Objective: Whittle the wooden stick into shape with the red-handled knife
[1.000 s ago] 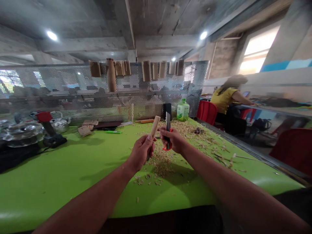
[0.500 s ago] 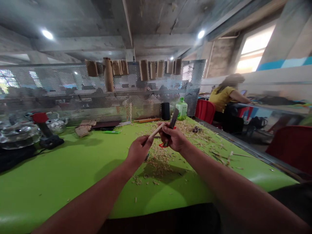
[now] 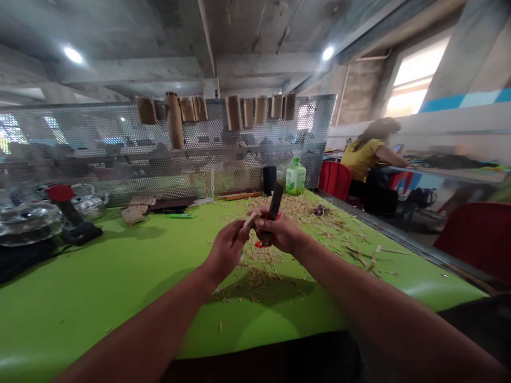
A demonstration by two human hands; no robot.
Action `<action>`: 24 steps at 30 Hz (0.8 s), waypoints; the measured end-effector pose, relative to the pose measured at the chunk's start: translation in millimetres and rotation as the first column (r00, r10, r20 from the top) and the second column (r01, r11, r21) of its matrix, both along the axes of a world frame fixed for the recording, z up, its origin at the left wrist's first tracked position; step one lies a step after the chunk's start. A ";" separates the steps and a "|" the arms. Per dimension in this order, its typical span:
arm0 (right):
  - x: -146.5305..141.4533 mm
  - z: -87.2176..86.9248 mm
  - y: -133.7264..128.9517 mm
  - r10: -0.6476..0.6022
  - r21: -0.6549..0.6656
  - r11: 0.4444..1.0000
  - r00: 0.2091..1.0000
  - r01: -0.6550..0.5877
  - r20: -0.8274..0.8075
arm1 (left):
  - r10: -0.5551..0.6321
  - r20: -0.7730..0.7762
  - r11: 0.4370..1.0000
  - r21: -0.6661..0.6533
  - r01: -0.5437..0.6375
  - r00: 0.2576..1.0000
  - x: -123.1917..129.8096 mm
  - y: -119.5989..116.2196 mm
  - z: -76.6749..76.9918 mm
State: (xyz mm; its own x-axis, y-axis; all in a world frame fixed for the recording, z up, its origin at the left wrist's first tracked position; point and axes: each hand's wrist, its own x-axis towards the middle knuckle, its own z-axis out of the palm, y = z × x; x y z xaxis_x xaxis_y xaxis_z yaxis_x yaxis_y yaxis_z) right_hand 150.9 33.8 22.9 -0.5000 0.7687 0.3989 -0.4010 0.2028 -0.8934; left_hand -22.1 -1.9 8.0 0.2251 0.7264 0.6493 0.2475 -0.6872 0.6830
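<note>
A pale wooden stick (image 3: 251, 218) is held between both hands above the green table. My left hand (image 3: 227, 246) is closed round its near end. My right hand (image 3: 279, 231) is closed on a dark-bladed knife (image 3: 275, 201) with red parts at its handle; the blade points up. The right fingers also reach the far end of the stick. Much of the knife's handle is hidden by my right hand. Below the hands, wood shavings (image 3: 259, 276) lie scattered on the green table (image 3: 120, 276).
A green bottle (image 3: 295, 176) and a black box (image 3: 269, 180) stand at the back by a perforated metal screen (image 3: 136, 170). At the left are glass pots (image 3: 30, 223) and a red-topped device (image 3: 72, 213). A person in yellow (image 3: 361, 159) sits at another table, right.
The stick has turned and looks shorter from here. My right hand and the knife have moved slightly left and the blade stands more upright.
</note>
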 end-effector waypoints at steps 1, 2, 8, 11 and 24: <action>0.0 0.7 0.3 -0.007 0.006 1.000 1.000 0.007 -0.015 | -0.019 0.059 1.000 -0.022 0.020 0.998 -0.2 0.9 -0.2; 0.3 1.5 1.0 -0.023 0.008 1.000 0.999 0.023 -0.032 | -0.042 0.125 0.998 -0.040 0.048 0.991 -0.5 1.5 0.0; 4.5 0.4 11.1 -0.202 0.005 0.979 0.979 0.202 0.008 | -0.143 0.327 0.986 -0.039 0.165 0.934 -4.6 -1.5 7.3; 4.9 -3.0 13.3 -0.223 0.030 0.975 0.974 0.222 0.038 | -0.158 0.321 0.982 -0.048 0.183 0.934 -6.8 -1.9 7.2; 1.7 -8.0 8.1 -0.124 0.037 0.992 0.992 0.123 0.038 | -0.148 0.191 0.989 0.041 0.143 0.970 -9.1 -2.0 10.6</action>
State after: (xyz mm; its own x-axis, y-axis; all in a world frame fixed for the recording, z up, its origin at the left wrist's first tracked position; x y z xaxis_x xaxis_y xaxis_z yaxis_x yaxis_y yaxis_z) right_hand 152.7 41.9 14.9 -0.4183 0.8116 0.4079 -0.3349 0.2796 -0.8998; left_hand -31.2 -3.8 18.6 0.1957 0.6772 0.7093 0.0087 -0.7244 0.6893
